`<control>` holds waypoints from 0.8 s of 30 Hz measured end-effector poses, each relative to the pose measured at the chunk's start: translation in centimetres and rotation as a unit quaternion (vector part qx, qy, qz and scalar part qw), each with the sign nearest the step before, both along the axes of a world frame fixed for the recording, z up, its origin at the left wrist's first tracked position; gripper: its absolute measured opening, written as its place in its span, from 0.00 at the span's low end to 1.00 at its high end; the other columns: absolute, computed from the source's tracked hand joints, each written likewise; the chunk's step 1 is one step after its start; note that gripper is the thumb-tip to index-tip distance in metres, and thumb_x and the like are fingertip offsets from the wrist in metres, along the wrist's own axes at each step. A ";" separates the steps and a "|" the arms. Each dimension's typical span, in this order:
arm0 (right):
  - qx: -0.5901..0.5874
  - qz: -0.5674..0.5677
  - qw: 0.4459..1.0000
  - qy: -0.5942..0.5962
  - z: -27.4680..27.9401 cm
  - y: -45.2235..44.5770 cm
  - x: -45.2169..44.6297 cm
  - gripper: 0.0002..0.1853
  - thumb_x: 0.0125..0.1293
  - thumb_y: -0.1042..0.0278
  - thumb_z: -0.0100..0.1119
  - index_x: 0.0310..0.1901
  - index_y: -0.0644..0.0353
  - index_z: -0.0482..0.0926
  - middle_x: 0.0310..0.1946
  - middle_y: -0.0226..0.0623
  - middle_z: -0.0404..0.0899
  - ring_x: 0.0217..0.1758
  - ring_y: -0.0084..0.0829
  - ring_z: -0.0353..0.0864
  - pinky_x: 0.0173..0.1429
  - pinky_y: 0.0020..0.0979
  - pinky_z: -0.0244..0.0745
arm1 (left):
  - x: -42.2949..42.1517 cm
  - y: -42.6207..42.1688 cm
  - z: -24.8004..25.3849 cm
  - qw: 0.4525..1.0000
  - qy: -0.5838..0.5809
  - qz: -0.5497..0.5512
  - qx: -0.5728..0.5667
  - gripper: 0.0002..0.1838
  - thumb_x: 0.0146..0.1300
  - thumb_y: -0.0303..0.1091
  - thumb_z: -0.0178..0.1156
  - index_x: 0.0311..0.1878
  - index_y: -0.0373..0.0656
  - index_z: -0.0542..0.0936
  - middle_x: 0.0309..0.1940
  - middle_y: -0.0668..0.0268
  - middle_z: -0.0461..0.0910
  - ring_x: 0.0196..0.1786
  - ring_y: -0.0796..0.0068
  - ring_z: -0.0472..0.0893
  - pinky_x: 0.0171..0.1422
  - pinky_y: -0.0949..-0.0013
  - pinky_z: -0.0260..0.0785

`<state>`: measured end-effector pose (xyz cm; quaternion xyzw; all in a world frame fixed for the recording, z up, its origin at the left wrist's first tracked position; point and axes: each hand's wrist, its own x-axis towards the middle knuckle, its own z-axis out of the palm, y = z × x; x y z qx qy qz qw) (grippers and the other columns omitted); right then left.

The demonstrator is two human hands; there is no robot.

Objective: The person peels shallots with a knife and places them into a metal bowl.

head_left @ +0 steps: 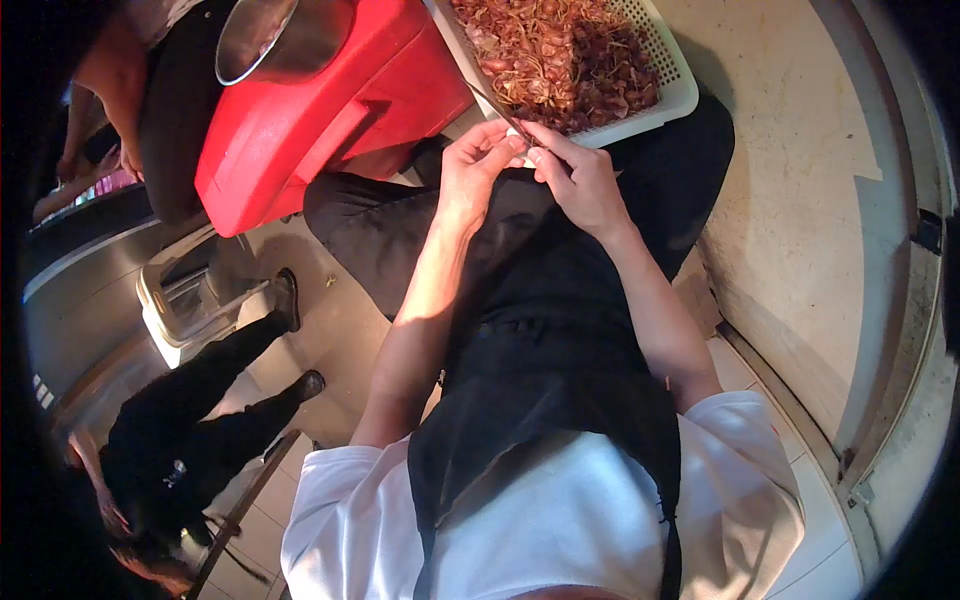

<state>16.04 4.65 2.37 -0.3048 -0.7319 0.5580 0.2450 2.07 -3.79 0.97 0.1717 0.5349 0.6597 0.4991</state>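
Observation:
My left hand (pixel 472 172) and my right hand (pixel 580 185) meet over my lap, fingertips pinched close together. Between the left fingertips a small whitish piece (pixel 515 134) shows; its kind is too small to tell. A thin dark strip runs into the fingers of my right hand, and I cannot make out whether it is a blade. Just beyond the hands, a white perforated plastic basket (pixel 680 95) rests at my knees. It holds a heap of reddish-brown papery pieces (pixel 560 60) that look like shallots and their skins.
A red plastic container (pixel 300 130) stands at front left, with a metal bowl (pixel 250 45) on it. Another person's dark-trousered legs (pixel 220 400) are at left, near a whitish bin (pixel 165 310). A person's arm (pixel 115 110) shows at upper left. A pale wall (pixel 790 200) rises close on the right.

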 end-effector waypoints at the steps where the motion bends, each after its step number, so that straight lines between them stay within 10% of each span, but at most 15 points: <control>1: 0.009 -0.004 1.000 0.003 -0.1 0.0 -0.1 0.18 0.71 0.68 0.53 0.61 0.59 0.76 0.24 0.35 0.81 0.23 0.22 0.77 0.31 0.26 0.74 | 0.0 0.0 0.1 1.000 -0.001 0.000 -0.001 0.13 0.65 0.26 0.62 0.52 0.33 0.79 0.41 0.65 0.83 0.43 0.79 0.81 0.48 0.74 0.74; 7: -0.238 -0.025 0.971 0.031 -0.1 0.8 0.5 0.20 0.74 0.63 0.51 0.62 0.62 0.75 0.22 0.27 0.76 0.17 0.14 0.67 0.22 0.19 0.63 | 0.1 0.0 0.8 0.997 -0.073 0.003 0.024 0.14 0.68 0.22 0.55 0.57 0.32 0.76 0.50 0.57 0.81 0.52 0.69 0.81 0.54 0.70 0.76; 17: -0.301 -0.103 0.948 0.020 -1.5 1.9 1.0 0.24 0.76 0.60 0.47 0.69 0.60 0.63 0.24 0.32 0.78 0.16 0.16 0.67 0.19 0.21 0.60 | -0.4 -0.2 0.5 0.987 -0.161 -0.005 0.029 0.15 0.71 0.27 0.53 0.58 0.33 0.74 0.50 0.58 0.80 0.49 0.69 0.82 0.52 0.69 0.77; 19: -0.316 -0.135 0.938 0.040 -1.3 2.3 1.1 0.16 0.75 0.59 0.47 0.56 0.60 0.69 0.25 0.36 0.80 0.15 0.18 0.69 0.19 0.23 0.63 | -1.3 -0.5 1.7 0.987 -0.155 -0.014 0.039 0.15 0.71 0.29 0.54 0.57 0.35 0.74 0.47 0.60 0.81 0.45 0.71 0.82 0.49 0.70 0.77; 24: -0.274 -0.165 0.948 -0.011 -1.6 4.1 2.3 0.19 0.75 0.59 0.48 0.59 0.63 0.67 0.27 0.36 0.81 0.17 0.18 0.71 0.19 0.23 0.65 | -4.7 -0.3 11.6 0.965 0.245 0.088 -0.034 0.13 0.67 0.33 0.58 0.51 0.38 0.79 0.39 0.66 0.81 0.38 0.79 0.79 0.43 0.73 0.72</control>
